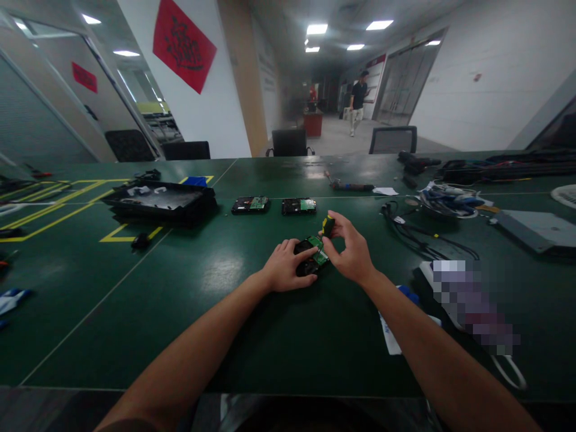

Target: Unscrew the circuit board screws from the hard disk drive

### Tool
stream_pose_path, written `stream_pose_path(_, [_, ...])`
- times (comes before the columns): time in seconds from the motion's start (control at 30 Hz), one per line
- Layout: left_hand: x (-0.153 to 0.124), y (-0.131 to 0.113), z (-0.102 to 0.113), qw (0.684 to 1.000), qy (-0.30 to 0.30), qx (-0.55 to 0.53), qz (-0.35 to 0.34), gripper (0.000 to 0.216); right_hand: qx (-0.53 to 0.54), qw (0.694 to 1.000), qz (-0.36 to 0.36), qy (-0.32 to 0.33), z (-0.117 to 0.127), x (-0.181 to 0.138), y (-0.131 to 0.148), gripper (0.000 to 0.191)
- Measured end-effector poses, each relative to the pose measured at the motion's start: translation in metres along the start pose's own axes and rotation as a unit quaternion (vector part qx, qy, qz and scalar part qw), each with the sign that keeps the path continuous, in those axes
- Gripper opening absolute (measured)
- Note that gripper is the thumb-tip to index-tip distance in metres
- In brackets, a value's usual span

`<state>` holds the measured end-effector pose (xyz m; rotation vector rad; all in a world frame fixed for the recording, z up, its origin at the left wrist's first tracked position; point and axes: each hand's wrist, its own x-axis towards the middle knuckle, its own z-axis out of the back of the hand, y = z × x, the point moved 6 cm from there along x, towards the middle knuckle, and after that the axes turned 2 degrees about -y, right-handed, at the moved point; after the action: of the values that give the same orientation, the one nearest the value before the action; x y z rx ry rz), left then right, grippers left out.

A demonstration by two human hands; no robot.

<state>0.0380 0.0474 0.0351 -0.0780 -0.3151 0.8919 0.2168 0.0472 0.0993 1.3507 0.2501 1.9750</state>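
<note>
1. Head view: circuit-board unit (pixel 310 264) lies on the green table (pixel 216 324), near centre, under the hands. Clock directions run from this unit, 12 pointing away from the wearer.
2. Left hand (pixel 287 267) comes in from 8–9 o'clock, fingers spread over the unit, index finger across its green board, thumb by the near edge. Gripping or only pressing: cannot tell.
3. Right hand (pixel 350 255) sits at 3 o'clock, thumb and fingers closed round a yellow-and-black screwdriver (pixel 328 226), nearly upright above the unit's far-right part. Tip contact too small to make out.
4. Progress, my read: mid-job, screw work on this unit underway and not done. Green board sits on the dark body; no part visibly lifted off. Screws in or out: can't tell.
5. Two similar units lie flat, apart, no hand on them: nearer one (pixel 299 206) about 12 o'clock, farther one (pixel 250 204) about 10–11. Both show green board plus dark body. Finished or waiting, can't say.
6. Surroundings, untouched: black tray (pixel 157 203) at 10, loose black cables (pixel 418 238) at 2–3, grey metal box (pixel 537 231) at 3.
</note>
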Motion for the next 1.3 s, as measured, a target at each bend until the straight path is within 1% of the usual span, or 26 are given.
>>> stream_pose_path(0.2, [0.0004,0.0007,-0.0006,1.0,-0.002,-0.002,0.002,0.084,-0.029,0.999,0.009,-0.025,0.0041,0.0005,0.0008,0.062])
stream_pose_path(0.37, [0.0001,0.001,-0.0004,1.0,0.0,-0.004,0.002,0.083,0.006,1.0,-0.005,-0.002,0.0019,-0.0001,-0.0005,0.063])
stream_pose_path(0.53, [-0.0003,0.0018,-0.0016,1.0,0.0,-0.001,0.0,0.083,-0.021,0.999,0.003,-0.024,0.0051,-0.0007,-0.0013,0.062])
stream_pose_path(0.6, [-0.0003,0.002,-0.0018,1.0,-0.001,-0.002,0.0,0.083,-0.028,0.999,0.01,-0.023,0.0048,-0.0002,-0.0003,0.061])
stream_pose_path(0.8, [-0.0001,0.0007,-0.0003,1.0,-0.002,-0.004,0.002,0.083,0.005,1.0,-0.005,-0.013,0.0048,0.0,-0.0021,0.06])
stream_pose_path(0.97, [-0.0001,-0.0002,0.001,1.0,-0.001,-0.003,0.001,0.083,-0.034,0.999,0.004,-0.036,0.0081,-0.0001,-0.0012,0.059])
stream_pose_path(1.07, [-0.0002,0.0,0.0011,1.0,-0.001,-0.004,0.0,0.083,-0.036,0.999,0.011,-0.029,0.0076,0.0001,0.0015,0.058])
stream_pose_path(1.2, [-0.0003,0.0008,0.0004,1.0,0.0,-0.007,0.002,0.083,0.009,1.0,-0.002,-0.003,0.005,0.0,0.0015,0.059])
stream_pose_path(1.3, [0.0001,0.0011,-0.0004,1.0,0.001,-0.006,0.003,0.083,-0.012,1.0,0.002,-0.01,0.0053,0.0002,0.0016,0.058])
